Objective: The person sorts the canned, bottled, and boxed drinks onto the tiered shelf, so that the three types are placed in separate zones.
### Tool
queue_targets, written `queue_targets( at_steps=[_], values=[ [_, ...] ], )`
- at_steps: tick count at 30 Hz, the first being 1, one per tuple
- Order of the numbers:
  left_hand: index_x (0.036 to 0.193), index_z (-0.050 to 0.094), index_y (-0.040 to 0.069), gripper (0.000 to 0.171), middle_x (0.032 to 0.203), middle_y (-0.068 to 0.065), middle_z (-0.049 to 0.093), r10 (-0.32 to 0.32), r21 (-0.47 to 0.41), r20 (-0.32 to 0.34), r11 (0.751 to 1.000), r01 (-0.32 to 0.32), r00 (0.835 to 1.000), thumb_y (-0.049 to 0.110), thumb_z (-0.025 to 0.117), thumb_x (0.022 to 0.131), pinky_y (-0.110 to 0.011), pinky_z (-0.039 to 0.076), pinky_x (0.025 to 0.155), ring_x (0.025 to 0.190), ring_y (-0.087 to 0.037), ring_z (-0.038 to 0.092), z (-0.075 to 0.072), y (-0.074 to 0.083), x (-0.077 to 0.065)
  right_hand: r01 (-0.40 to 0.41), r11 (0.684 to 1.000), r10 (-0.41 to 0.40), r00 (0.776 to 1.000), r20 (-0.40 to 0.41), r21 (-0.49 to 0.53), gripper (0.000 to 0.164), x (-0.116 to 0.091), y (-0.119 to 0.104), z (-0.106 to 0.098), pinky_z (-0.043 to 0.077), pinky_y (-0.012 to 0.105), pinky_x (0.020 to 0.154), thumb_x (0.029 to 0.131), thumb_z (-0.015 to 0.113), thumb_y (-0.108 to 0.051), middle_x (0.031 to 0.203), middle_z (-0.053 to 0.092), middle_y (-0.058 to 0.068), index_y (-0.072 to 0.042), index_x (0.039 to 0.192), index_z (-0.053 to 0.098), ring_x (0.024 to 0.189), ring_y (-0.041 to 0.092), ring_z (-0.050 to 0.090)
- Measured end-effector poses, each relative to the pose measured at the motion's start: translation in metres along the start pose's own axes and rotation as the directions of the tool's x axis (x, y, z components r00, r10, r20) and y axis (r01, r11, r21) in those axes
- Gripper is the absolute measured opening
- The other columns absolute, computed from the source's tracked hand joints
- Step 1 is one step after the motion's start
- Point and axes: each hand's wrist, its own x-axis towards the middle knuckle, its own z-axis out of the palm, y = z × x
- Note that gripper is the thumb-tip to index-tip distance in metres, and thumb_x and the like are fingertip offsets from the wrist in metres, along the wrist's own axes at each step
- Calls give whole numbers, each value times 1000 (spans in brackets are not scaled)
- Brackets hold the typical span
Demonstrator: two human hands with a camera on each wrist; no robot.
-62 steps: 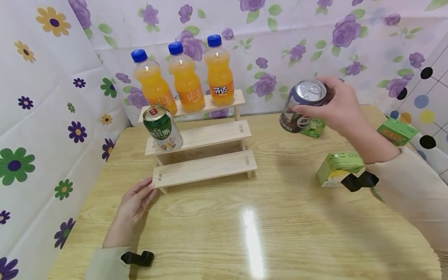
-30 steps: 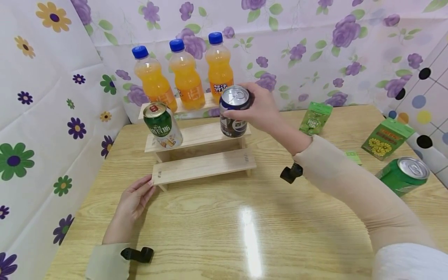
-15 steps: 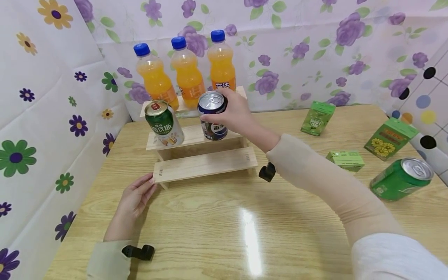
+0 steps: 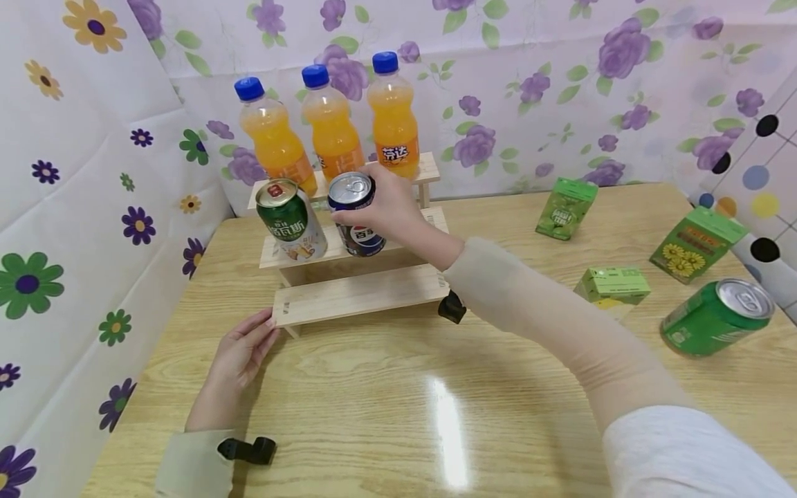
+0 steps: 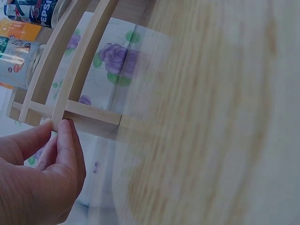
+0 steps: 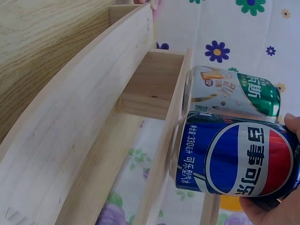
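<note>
My right hand (image 4: 389, 207) grips a dark blue Pepsi can (image 6: 234, 159) near its top, thumb on one side and fingers on the other. The can stands upright at the middle step of a wooden tiered shelf (image 4: 367, 294), its base right at the board. Just left of it on that step is a green and white can (image 4: 291, 225); the two sit close together in the right wrist view. My left hand (image 4: 243, 349) pinches the left end of the lowest step between thumb and fingertips, seen close in the left wrist view (image 5: 56, 159).
Three orange soda bottles (image 4: 333, 131) with blue caps line the top step. On the table's right side are a green can (image 4: 710, 321), a green carton with yellow flowers (image 4: 694, 245), a lying green carton (image 4: 613, 287) and a green packet (image 4: 565, 211). Patterned cloth hangs behind.
My right hand has carried the Pepsi can from the right side of the table leftward to the middle step, beside the green and white can. My left hand has stayed on the shelf end.
</note>
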Motion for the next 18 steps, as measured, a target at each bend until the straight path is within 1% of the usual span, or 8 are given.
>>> queue_targets(
  at_steps=[2,6,13,18],
  values=[
    [88,76,19,30,94,6,70,2,4,-2,1000,-2,1000,-3,55,93,-13,55,85,87,-6,68,-1,0,0,9,1000,-9,1000,-6,1,70,1,-1,4,52,35,95,71,85,-33,120,61,10,-4,125,51,111,23,56],
    [89,76,19,29,95,6,70,1,2,1,1000,-1,1000,-3,56,93,-13,55,85,86,-6,68,-2,1,0,3,1000,-4,999,-35,-28,70,3,-1,8,50,37,95,70,85,-35,120,62,8,-6,125,53,113,24,52],
    [90,76,20,31,95,7,70,-2,-6,-5,1000,2,1000,-2,53,94,-14,55,86,88,-5,68,-2,-1,-2,14,999,-19,997,-81,-52,73,4,1,13,53,33,91,68,86,-41,117,63,8,-6,124,54,108,22,56],
    [91,76,18,30,96,5,70,-5,-25,7,1000,5,1000,-3,54,94,-15,55,87,88,-6,68,-2,-1,0,17,997,-25,994,-111,-74,76,4,0,16,50,33,94,68,85,-42,117,63,7,-5,126,53,107,21,57]
  ],
)
